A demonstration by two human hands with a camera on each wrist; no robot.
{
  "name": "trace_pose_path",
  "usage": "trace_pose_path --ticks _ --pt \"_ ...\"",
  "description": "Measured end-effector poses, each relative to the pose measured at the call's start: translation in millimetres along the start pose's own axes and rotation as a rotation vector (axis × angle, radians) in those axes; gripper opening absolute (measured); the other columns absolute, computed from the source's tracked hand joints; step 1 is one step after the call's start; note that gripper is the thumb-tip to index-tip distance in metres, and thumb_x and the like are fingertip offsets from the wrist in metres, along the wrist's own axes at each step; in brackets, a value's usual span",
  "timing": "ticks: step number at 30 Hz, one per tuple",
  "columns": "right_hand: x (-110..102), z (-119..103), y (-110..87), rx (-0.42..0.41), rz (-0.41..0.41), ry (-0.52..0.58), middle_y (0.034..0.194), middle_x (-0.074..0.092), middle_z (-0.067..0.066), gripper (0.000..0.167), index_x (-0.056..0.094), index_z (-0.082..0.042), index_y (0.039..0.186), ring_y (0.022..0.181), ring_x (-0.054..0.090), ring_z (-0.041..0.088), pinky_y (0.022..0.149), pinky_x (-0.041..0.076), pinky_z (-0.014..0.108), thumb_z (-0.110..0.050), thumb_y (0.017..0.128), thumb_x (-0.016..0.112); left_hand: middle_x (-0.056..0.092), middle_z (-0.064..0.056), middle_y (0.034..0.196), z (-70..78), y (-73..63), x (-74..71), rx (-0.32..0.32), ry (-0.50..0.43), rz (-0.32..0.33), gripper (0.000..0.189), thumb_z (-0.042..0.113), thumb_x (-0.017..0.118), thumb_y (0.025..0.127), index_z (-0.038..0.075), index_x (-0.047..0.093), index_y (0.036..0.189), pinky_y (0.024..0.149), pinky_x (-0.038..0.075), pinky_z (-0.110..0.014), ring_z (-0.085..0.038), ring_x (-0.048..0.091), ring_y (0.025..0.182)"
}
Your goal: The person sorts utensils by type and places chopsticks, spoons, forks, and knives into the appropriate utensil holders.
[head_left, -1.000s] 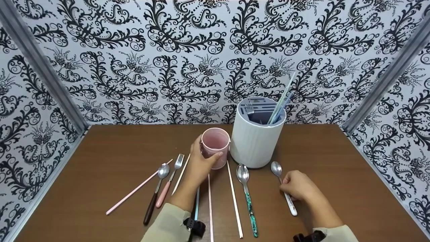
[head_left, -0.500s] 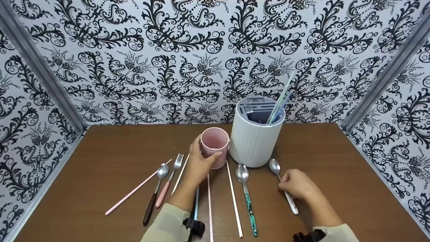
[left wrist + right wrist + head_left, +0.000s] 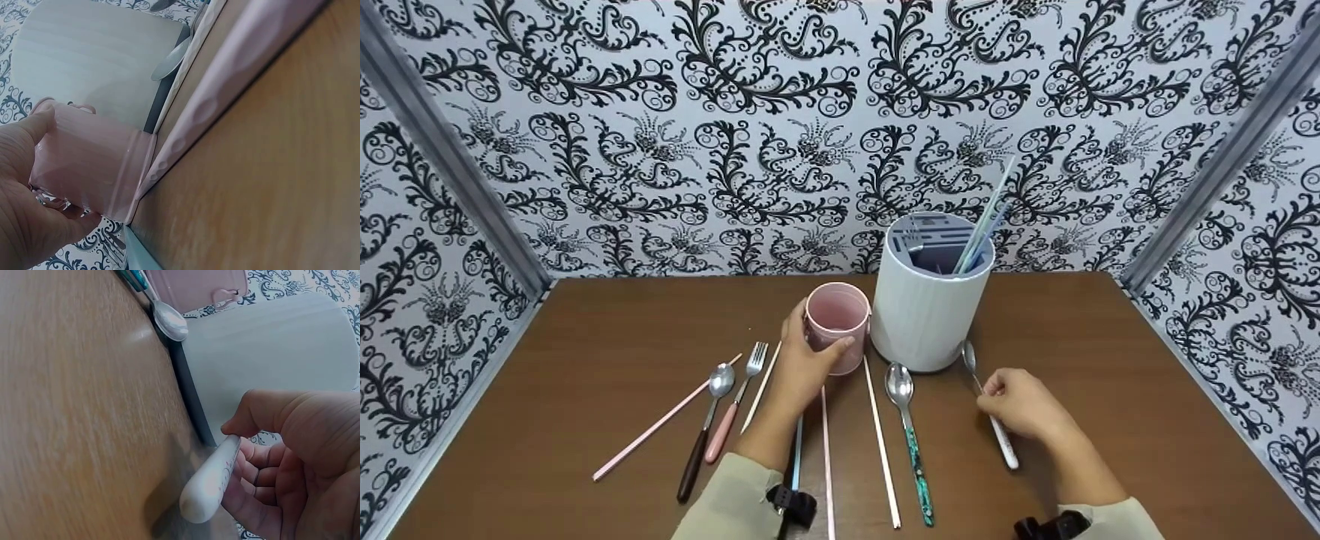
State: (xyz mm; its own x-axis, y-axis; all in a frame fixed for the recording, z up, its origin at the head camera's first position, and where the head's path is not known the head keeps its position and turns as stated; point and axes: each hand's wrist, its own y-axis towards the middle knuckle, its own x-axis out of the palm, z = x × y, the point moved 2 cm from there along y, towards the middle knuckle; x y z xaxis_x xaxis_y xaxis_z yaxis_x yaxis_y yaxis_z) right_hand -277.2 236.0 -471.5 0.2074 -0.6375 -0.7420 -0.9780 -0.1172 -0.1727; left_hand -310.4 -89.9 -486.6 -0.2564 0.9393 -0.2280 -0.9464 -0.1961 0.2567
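Observation:
My left hand (image 3: 802,364) grips a pink cup (image 3: 851,352) from its left side, fingers behind it and thumb across the front. In the left wrist view the cup (image 3: 93,160) has small loop handles, and its base is down at the table. On the right, my right hand (image 3: 1024,405) pinches a white-handled spoon (image 3: 1003,444) between thumb and fingers. Its bowl points away, beside the foot of the white utensil holder (image 3: 926,322). The right wrist view shows the rounded end of the spoon's handle (image 3: 205,492) sticking out of the grip, its shadow on the table.
Pale chopsticks (image 3: 988,217) lean in the holder. A green-handled spoon (image 3: 913,450) lies between the hands. Left of the cup lie a dark-handled spoon (image 3: 701,442), a pink-handled fork (image 3: 727,424) and a pink chopstick (image 3: 652,431). More chopsticks (image 3: 883,450) lie below the cup. Patterned walls enclose the table.
My right hand has shifted slightly away from me with the white-handled spoon, whose bowl has turned onto its side and closer to the holder. The left hand stays on the cup.

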Motion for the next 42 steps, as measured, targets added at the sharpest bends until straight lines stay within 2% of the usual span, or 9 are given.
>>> trace_pose_path --ticks 4,12,18,24,29,35,42 --pt "-1.9 -1.0 -0.4 -0.026 0.000 0.019 0.077 0.054 0.003 0.008 0.062 -0.001 0.095 0.060 0.044 0.014 0.051 0.038 0.026 -0.009 0.094 0.061 0.044 -0.024 0.153 0.6 0.2 -0.2 -0.005 0.003 -0.003 0.092 0.020 0.089 0.081 0.005 0.038 0.157 0.124 0.036 -0.051 -0.038 0.048 0.144" --pt "-5.9 -1.8 1.4 -0.076 0.060 0.051 0.075 0.055 0.001 0.006 0.063 -0.001 0.092 0.062 0.046 0.013 0.053 0.040 0.024 -0.007 0.095 0.061 0.044 -0.024 0.153 1.2 -0.3 -0.8 -0.004 0.000 0.004 0.092 0.019 0.089 0.081 0.005 0.038 0.156 0.124 0.036 -0.051 -0.037 0.048 0.144" --pt "-8.3 -1.6 1.9 -0.061 0.099 0.112 0.077 0.055 0.001 0.008 0.065 0.000 0.095 0.061 0.045 0.010 0.053 0.039 0.023 -0.008 0.096 0.062 0.045 -0.023 0.154 0.8 0.1 -0.5 -0.001 0.007 0.007 0.092 0.020 0.089 0.081 0.005 0.039 0.156 0.124 0.036 -0.051 -0.037 0.048 0.144" --pt "-8.9 -0.1 2.7 -0.009 0.109 0.268 0.081 0.057 0.001 0.010 0.062 0.002 0.100 0.067 0.051 0.012 0.056 0.046 0.025 -0.008 0.098 0.060 0.045 -0.022 0.154 1.1 -0.3 -0.8 -0.007 0.015 0.008 0.091 0.021 0.089 0.081 0.007 0.039 0.156 0.123 0.037 -0.052 -0.037 0.049 0.143" --pt "-11.2 1.1 4.2 0.004 0.126 0.377 0.095 0.067 0.010 0.014 0.061 0.005 0.107 0.078 0.062 0.016 0.065 0.057 0.030 -0.008 0.101 0.059 0.046 -0.023 0.151 0.0 0.5 0.2 0.000 0.010 0.008 0.091 0.019 0.089 0.081 0.005 0.039 0.156 0.122 0.038 -0.051 -0.037 0.050 0.142" --pt "-15.3 -2.8 4.1 -0.008 0.174 0.433 0.096 0.069 0.009 0.015 0.062 0.003 0.108 0.081 0.061 0.016 0.068 0.055 0.028 -0.010 0.101 0.060 0.048 -0.023 0.148 -0.3 -0.6 0.3 0.000 0.006 0.012 0.090 0.018 0.089 0.081 0.004 0.039 0.155 0.122 0.039 -0.051 -0.038 0.051 0.141" --pt "-15.9 -14.2 2.8 -0.054 0.210 0.626 0.093 0.070 0.003 0.009 0.060 0.002 0.103 0.087 0.069 0.016 0.074 0.057 0.025 -0.006 0.100 0.062 0.047 -0.024 0.150 0.6 -1.5 0.2 0.002 -0.002 0.016 0.090 0.017 0.089 0.081 0.004 0.040 0.155 0.122 0.039 -0.052 -0.039 0.051 0.140"
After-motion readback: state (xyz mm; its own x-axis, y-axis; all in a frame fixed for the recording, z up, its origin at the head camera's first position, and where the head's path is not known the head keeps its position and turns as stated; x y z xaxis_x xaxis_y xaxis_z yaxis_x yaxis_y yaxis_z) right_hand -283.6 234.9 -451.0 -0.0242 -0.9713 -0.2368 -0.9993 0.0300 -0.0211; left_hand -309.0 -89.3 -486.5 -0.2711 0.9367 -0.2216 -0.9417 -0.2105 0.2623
